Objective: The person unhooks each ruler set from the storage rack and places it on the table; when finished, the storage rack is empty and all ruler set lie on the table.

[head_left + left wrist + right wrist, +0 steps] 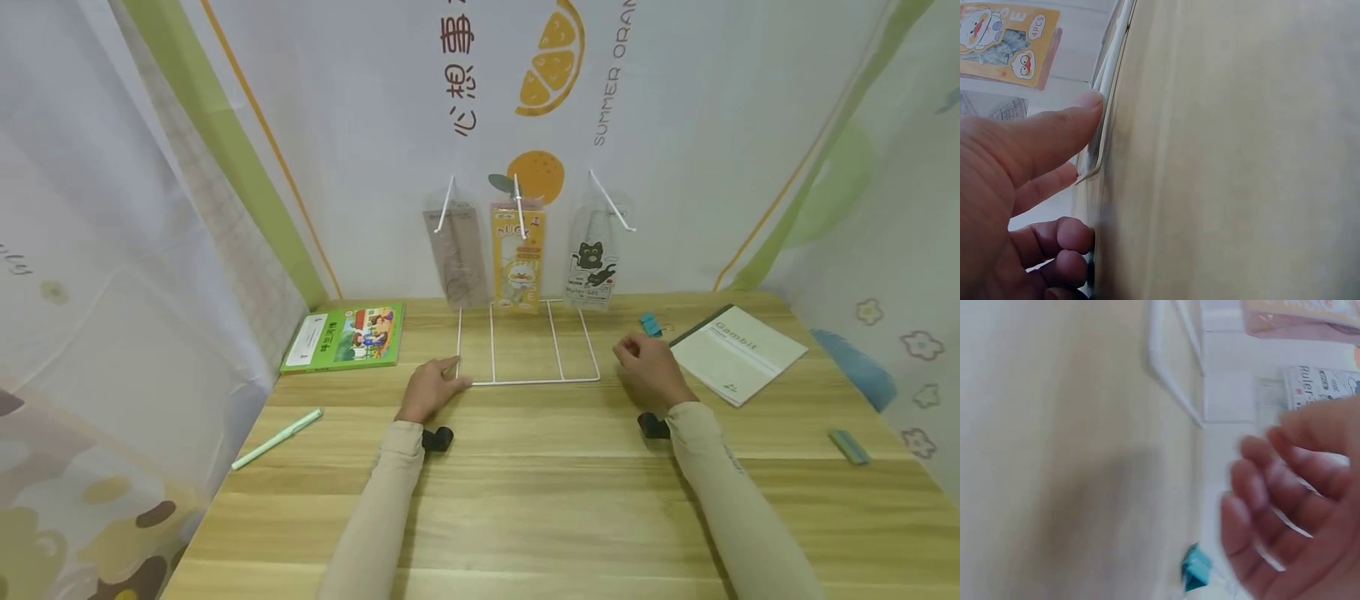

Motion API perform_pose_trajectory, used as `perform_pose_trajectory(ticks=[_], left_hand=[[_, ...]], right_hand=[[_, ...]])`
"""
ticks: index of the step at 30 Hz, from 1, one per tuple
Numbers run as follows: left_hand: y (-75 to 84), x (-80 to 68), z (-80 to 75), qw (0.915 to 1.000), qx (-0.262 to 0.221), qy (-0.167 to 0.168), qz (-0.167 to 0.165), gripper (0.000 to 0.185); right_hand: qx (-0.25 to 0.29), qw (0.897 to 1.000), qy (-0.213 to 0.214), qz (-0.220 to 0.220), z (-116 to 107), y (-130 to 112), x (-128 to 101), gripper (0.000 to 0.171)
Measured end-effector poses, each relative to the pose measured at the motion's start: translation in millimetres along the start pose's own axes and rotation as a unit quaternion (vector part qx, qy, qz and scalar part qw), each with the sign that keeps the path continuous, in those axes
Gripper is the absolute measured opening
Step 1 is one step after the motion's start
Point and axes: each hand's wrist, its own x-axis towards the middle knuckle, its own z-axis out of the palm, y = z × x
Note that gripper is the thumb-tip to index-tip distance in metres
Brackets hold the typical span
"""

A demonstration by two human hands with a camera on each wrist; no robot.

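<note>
A white wire rack (525, 380) stands at the back middle of the wooden table (525, 500), its flat base toward me. Three packets hang on its hooks: a brown one (457, 254), a yellow duck one (517, 258) and a clear one with a black cat (592, 262). My left hand (456, 372) rests at the base's front left corner. In the left wrist view the thumb (1088, 103) presses on the white wire (1100, 94). My right hand (626, 350) hovers right of the rack, loosely curled, holding nothing, and blurred in the right wrist view (1254, 487).
A green picture book (345, 336) lies at the back left, with a pale green pen (276, 438) nearer the left edge. On the right lie a white notebook (735, 352), a teal binder clip (651, 324) and a small green eraser (849, 446). Fabric walls enclose the table.
</note>
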Motion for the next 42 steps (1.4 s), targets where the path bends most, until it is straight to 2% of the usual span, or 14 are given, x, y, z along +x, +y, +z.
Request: perform_pose_trajectory(ticks=[4,8,10,15,22,30,37,42], left_hand=[[5.0,2.2,-0.9,1.0,-0.001,-0.001,0.002,0.055],[6.7,4.0,-0.9,1.0,-0.007,-0.003,-0.002,0.055],[6.3,4.2,-0.4,0.9999,-0.008,-0.003,-0.004,0.055],[4.2,3.9,1.3,1.0,-0.002,-0.002,-0.006,0.055],[5.1,6.0,2.0,0.9999,-0.008,-0.005,-0.004,0.055],[6.1,8.2,-0.7,0.9999,-0.009,-0.006,-0.008,0.055],[1.3,5.5,-0.5,0.9999,-0.007,-0.006,-0.01,0.055],[-2.0,4.3,-0.4,0.9998,-0.013,-0.005,-0.015,0.054]], right_hand=[[0.072,0.994,0.082,-0.005,-12.6,-13.9,24.2,0.029],[0.146,0.977,0.153,-0.027,-27.5,-31.1,51.8,0.028],[0.173,0.969,0.17,-0.036,-35.5,-40.0,62.7,0.031],[0.22,0.96,0.165,-0.046,-48.0,-57.0,78.5,0.039],[0.259,0.952,0.156,-0.036,-49.4,-63.6,84.5,0.038],[0.306,0.936,0.154,-0.083,-48.4,-63.5,86.5,0.041],[0.336,0.924,0.153,-0.096,-52.3,-72.4,74.9,0.04],[0.338,0.923,0.154,-0.098,-57.4,-84.4,57.0,0.035]])
